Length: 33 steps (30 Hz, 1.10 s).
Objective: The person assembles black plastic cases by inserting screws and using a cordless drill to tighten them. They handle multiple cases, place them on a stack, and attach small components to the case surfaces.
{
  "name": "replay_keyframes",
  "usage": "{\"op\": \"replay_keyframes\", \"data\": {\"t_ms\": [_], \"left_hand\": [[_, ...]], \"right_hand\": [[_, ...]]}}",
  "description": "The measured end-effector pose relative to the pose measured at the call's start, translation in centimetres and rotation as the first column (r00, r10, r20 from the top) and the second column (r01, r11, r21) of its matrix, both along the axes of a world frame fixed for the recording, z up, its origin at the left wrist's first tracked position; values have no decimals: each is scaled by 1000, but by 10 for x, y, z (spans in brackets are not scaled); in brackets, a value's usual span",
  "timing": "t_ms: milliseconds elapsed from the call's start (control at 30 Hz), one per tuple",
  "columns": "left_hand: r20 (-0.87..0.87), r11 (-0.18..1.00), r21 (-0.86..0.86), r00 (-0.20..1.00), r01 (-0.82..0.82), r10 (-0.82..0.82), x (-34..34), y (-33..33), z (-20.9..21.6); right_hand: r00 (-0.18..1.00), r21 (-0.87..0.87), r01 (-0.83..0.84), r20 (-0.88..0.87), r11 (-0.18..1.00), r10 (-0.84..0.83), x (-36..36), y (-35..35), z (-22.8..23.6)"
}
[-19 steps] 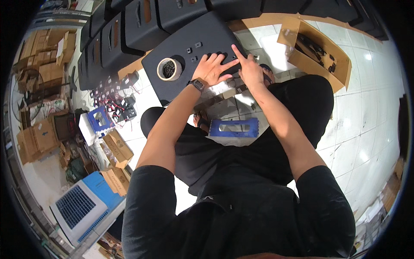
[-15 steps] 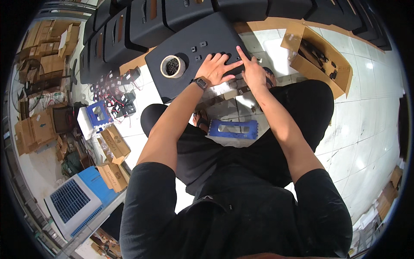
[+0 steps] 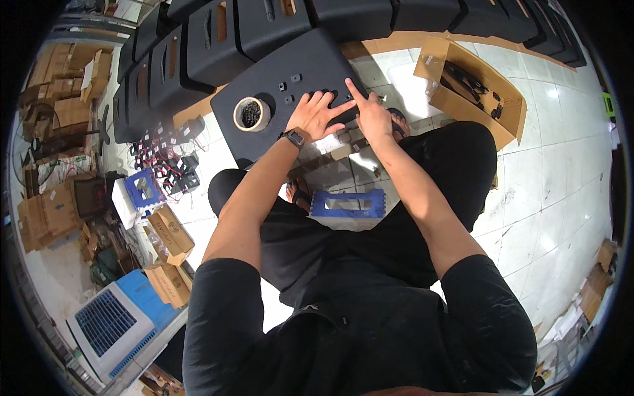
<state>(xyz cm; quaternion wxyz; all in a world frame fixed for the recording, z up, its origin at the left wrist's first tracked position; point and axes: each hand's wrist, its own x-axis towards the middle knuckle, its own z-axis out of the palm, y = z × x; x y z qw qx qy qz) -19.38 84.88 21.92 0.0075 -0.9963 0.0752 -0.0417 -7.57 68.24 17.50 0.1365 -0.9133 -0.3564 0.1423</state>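
A large black box (image 3: 224,99) with rounded edges lies in front of my knees. My left hand (image 3: 312,117), a watch (image 3: 294,137) on its wrist, rests on the box's near right part, fingers spread. My right hand (image 3: 374,120) is at the right edge, its index finger stretched along the top and the others bent. The left index fingertip meets the right hand beside a small dark spot; anything under the fingers is hidden. Several small black square pieces, one (image 3: 296,78) among them, lie beyond my left hand. A beige cup (image 3: 238,120) holds small black pieces, apparently screws.
More black boxes (image 3: 274,30) stand in a row behind. An open cardboard box (image 3: 512,109) with black parts lies at right. Blue plastic stool (image 3: 347,212) is between my feet. Small black wired parts (image 3: 175,168), cartons (image 3: 172,234) and a blue-white air cooler (image 3: 109,317) are at left.
The whole view has shifted, so the scene sits a little farther left. Both hands keep nearly the same place and pose on the black box.
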Motion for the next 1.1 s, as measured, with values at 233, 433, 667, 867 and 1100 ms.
{"op": "replay_keyframes", "data": {"t_ms": [233, 433, 667, 867, 1100], "left_hand": [[-89, 997, 81, 996, -21, 28, -1, 2, 1], [-124, 991, 135, 992, 22, -5, 3, 3, 6], [-88, 1000, 14, 996, 25, -24, 1, 8, 5], [-107, 1000, 17, 994, 14, -12, 0, 9, 7], [152, 866, -309, 878, -394, 454, 3, 62, 34]], "right_hand": [[992, 13, -46, 116, 999, 44, -2, 2, -5], [983, -4, -35, 181, 999, 35, 1, -2, -8], [993, -15, -21, 112, 1000, 22, -1, 1, -10], [999, -68, -36, -3, 997, 36, 0, 3, 9], [939, -333, -186, -337, 924, 67, 35, 36, 97]]}}
